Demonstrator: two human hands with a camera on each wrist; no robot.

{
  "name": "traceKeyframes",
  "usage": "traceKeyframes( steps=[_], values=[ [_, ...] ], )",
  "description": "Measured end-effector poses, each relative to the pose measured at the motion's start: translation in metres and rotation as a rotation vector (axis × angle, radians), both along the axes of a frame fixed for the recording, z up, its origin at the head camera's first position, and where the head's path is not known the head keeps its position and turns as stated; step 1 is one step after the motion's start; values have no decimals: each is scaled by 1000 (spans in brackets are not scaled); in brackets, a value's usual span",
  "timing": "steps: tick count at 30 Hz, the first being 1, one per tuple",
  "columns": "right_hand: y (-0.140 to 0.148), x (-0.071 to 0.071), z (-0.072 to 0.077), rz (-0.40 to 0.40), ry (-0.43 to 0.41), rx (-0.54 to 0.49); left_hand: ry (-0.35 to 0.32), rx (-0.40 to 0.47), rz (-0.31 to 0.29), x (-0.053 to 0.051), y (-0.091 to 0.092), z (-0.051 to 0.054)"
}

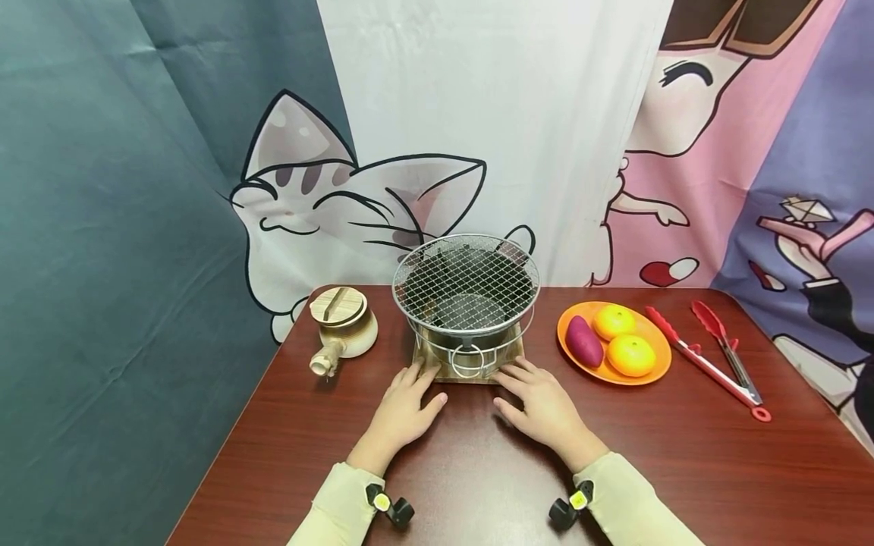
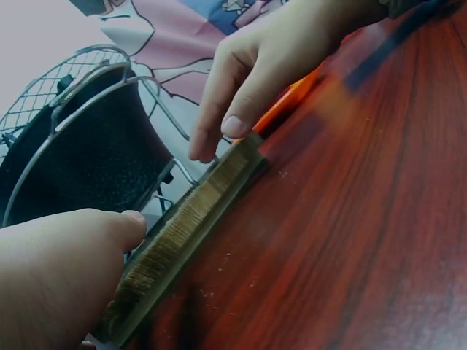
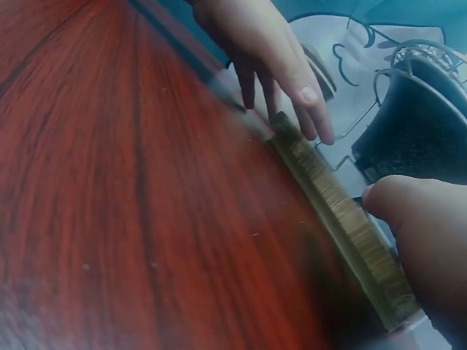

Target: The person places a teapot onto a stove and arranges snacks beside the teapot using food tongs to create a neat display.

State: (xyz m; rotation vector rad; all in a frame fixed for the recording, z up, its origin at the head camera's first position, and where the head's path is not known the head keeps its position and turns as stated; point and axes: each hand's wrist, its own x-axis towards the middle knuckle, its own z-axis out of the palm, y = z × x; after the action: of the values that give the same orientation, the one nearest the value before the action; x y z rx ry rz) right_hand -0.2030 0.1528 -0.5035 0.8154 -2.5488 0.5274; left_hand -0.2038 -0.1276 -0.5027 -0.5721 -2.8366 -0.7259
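A round charcoal stove [image 1: 437,345] with a dark bowl stands on a square wooden board [image 1: 447,376] at the table's far middle. Its top carries a round wire grill net [image 1: 467,282]. My left hand [image 1: 406,406] reaches the board's front left corner, fingers extended and thumb apart. At the front right corner, my right hand [image 1: 544,406] lies much the same way. Both wrist views show the board's side edge [image 2: 186,230] between the two hands, with the dark bowl [image 3: 416,124] behind it. Some fingertips are hidden at the board's sides, so their exact contact is unclear.
Left of the stove sits a small side-handled pot [image 1: 358,334] with a wooden lid [image 1: 348,307]. An orange plate [image 1: 617,378] holds a purple sweet potato [image 1: 584,341] and two tangerines [image 1: 631,356]. Red-handled tongs [image 1: 724,383] lie farther right. A printed cloth [image 1: 505,91] hangs behind the table.
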Motion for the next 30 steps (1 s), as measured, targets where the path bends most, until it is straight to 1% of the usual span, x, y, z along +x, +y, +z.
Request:
traceKeyframes(
  steps=[4, 7, 13, 20, 23, 25, 27, 30],
  values=[
    [-3, -1, -2, -14, 28, 27, -4, -6, 31, 0, 3, -3],
    [-5, -3, -6, -23, 61, 46, -3, -13, 39, 0, 4, -4],
    [-3, -8, -10, -10, 90, 65, 12, -32, 43, 0, 5, -7],
    [1, -11, -13, 30, 109, 65, 60, -34, 33, -1, 5, -10],
    [2, -12, -16, 32, 110, 69, 74, -38, 33, -2, 5, -11],
    [2, -12, -18, 33, 107, 71, 78, -35, 31, -2, 4, -11],
    [2, -13, -20, 35, 103, 74, 79, -33, 27, -3, 2, -8],
    [1, -13, -22, 37, 102, 76, 85, -27, 29, -6, -3, 2]
  ],
)
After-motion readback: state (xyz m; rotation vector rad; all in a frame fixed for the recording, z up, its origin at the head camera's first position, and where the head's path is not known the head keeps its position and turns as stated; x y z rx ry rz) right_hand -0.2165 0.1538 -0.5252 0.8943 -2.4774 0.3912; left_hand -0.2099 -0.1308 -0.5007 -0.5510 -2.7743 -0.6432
